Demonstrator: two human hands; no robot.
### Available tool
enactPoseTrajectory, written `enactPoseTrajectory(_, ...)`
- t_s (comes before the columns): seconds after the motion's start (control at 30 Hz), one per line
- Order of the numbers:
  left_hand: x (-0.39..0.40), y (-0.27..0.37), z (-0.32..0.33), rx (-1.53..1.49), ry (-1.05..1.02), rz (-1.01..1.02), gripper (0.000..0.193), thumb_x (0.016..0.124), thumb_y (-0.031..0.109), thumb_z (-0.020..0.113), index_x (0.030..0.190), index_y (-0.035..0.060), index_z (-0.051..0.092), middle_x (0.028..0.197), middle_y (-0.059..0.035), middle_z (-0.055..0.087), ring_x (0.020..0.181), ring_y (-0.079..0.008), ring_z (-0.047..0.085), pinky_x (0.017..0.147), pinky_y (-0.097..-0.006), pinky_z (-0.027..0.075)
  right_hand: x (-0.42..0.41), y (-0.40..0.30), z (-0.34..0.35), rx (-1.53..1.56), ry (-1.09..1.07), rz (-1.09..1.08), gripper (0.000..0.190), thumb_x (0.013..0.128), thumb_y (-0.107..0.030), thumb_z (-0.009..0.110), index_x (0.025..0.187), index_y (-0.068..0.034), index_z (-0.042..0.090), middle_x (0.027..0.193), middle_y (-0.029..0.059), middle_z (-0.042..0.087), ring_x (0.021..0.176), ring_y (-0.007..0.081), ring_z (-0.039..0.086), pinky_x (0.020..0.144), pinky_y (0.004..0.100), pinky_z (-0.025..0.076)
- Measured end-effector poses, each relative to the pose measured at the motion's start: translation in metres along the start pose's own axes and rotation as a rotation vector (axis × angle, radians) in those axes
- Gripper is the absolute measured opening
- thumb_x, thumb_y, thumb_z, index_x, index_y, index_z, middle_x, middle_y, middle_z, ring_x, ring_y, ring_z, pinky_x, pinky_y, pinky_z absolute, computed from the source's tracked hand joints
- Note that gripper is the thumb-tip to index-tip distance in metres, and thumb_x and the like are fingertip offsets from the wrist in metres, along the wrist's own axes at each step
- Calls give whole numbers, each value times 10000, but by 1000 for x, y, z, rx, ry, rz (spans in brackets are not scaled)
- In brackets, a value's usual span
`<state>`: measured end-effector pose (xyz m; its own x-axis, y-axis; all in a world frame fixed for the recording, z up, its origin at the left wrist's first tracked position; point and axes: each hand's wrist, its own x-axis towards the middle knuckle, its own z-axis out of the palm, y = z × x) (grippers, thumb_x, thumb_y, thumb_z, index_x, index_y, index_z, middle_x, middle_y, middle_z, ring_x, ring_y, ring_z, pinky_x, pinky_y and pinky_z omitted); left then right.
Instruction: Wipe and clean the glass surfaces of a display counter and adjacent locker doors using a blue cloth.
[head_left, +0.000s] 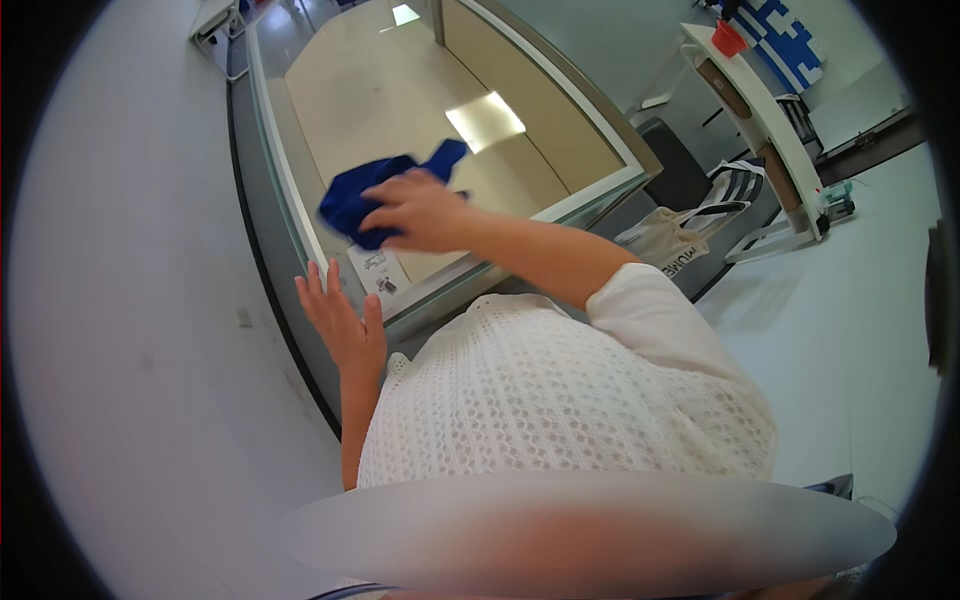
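Note:
My right hand (420, 211) has its fingers over a crumpled dark blue cloth (360, 187), above the glass top of a display case (375, 90). The cloth is slightly blurred, and one end of it sticks out beyond the hand. My left hand (341, 319) is raised by the case's near left corner with its fingers apart and nothing in it. Whether those fingertips touch the glass edge, I cannot tell. Close to the left hand, a white printed sheet (379, 271) lies at the near corner of the case. Through the glass shows a beige base.
A white wall (135, 285) runs along the left of the case. To the right are a black chair (671, 161), a canvas tote bag (664, 232), and a white table (780, 142) with a red container (727, 39). A ceiling light reflects in the glass.

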<state>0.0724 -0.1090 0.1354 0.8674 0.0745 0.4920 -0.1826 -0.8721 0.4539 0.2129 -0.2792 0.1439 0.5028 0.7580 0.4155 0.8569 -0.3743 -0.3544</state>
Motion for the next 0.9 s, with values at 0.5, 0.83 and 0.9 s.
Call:
enactPoseTrajectory(0.5, 2, 1, -3, 50, -154, 24, 600, 899, 455, 406, 1343, 59, 339, 1415, -190, 249, 1332, -414, 132, 1039, -571, 136, -355, 135, -241, 411, 1443, 1047, 427, 838, -330, 607, 1114, -8, 557, 1041, 121, 605, 983, 217, 572, 854, 357, 435)
enactPoseTrajectory(0.83, 0, 3, -6, 65, -161, 35, 577, 893, 428, 430, 1332, 61, 356, 1414, -191, 255, 1335, -400, 138, 1042, -550, 139, -332, 127, -265, -758, 196, 1437, 265, 847, -280, 588, 1004, -67, 605, 996, 136, 622, 962, 270, 581, 841, 330, 430)
enactPoseTrajectory(0.9, 6, 7, -3, 52, -164, 33, 576, 885, 407, 445, 1331, 54, 352, 1417, -196, 240, 1336, -412, 125, 1029, -590, 129, -324, 156, -274, -586, 645, 1039, 290, 876, -293, 560, 1034, -53, 598, 1031, 130, 605, 984, 244, 562, 865, 319, 413)
